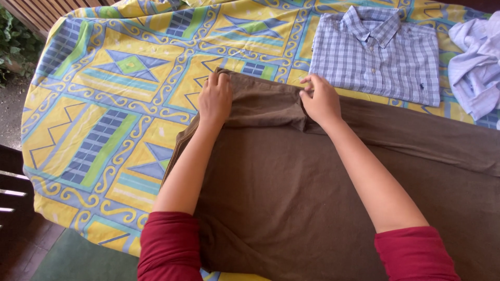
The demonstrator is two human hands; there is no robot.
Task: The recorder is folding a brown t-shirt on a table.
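Observation:
A large brown cloth (pixel 323 192) lies spread over the table, with one end folded over into a flap (pixel 263 101). My left hand (pixel 214 99) presses down on the flap's far left corner, fingers curled over its edge. At the flap's right end my right hand (pixel 319 100) pinches the brown fabric. Both red sleeves are pushed up near the bottom of the view.
A yellow, blue and green patterned tablecloth (pixel 104 109) covers the table. A neatly folded blue plaid shirt (pixel 377 54) lies beyond the brown cloth. A crumpled pale blue garment (pixel 476 67) sits at the far right. The table's left edge drops to a dark floor.

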